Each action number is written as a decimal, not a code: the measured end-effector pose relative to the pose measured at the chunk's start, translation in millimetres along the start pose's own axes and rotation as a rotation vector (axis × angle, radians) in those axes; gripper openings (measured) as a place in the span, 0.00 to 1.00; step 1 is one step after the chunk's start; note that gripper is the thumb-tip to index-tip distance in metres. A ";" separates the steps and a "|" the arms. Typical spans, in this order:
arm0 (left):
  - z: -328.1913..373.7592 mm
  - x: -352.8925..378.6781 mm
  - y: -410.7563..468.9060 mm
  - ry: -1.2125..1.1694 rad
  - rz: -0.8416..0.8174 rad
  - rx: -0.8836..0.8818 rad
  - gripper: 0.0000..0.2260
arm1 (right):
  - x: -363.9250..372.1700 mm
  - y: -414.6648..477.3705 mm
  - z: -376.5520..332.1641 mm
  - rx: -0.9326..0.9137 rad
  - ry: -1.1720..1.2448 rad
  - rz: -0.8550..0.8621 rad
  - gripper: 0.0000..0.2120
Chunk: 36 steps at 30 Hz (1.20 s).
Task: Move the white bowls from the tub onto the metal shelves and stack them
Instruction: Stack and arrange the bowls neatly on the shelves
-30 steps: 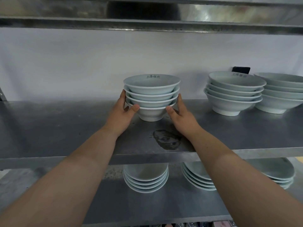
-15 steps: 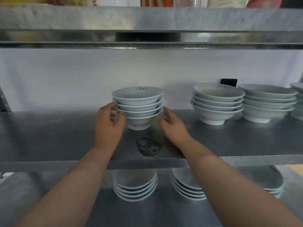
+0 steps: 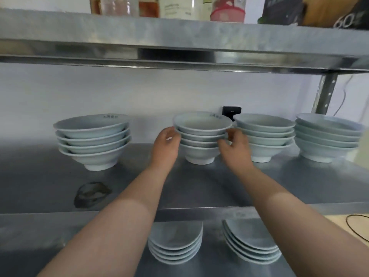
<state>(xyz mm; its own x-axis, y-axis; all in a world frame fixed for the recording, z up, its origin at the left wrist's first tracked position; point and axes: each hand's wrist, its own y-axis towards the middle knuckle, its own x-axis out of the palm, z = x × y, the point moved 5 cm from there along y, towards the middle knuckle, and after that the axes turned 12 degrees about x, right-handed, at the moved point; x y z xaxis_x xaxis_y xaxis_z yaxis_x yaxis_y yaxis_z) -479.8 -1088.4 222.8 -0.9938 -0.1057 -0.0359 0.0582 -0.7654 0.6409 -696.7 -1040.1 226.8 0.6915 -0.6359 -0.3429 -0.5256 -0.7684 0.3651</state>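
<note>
Several stacks of white bowls stand in a row on the middle metal shelf. The leftmost stack stands alone, with no hand on it. My left hand holds the left side of the second stack, fingers curled at its rims. My right hand holds that stack's right side, thumb in front and fingers at the rims. Two more stacks stand close to the right. The tub is out of view.
The shelf below carries two stacks of white bowls. The upper shelf holds jars and containers. A dark stain marks the middle shelf's front left. An upright post stands at the right, and a black socket sits on the wall.
Both hands let go of the stack they had set down, now leftmost, and moved right to the neighbouring stack. The view shifted right and up.
</note>
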 end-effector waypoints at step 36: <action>-54.2 -63.9 -31.6 -0.111 -0.112 -0.216 0.33 | 36.2 -62.1 -3.6 0.080 0.063 -0.287 0.26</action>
<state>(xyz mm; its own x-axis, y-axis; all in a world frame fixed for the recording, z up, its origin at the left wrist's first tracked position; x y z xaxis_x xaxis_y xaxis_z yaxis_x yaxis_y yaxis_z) -413.0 -1091.9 163.2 -0.9988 0.0490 -0.0052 -0.0459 -0.8873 0.4589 -637.3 -1015.2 194.8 0.8457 -0.3878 -0.3667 -0.3397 -0.9210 0.1905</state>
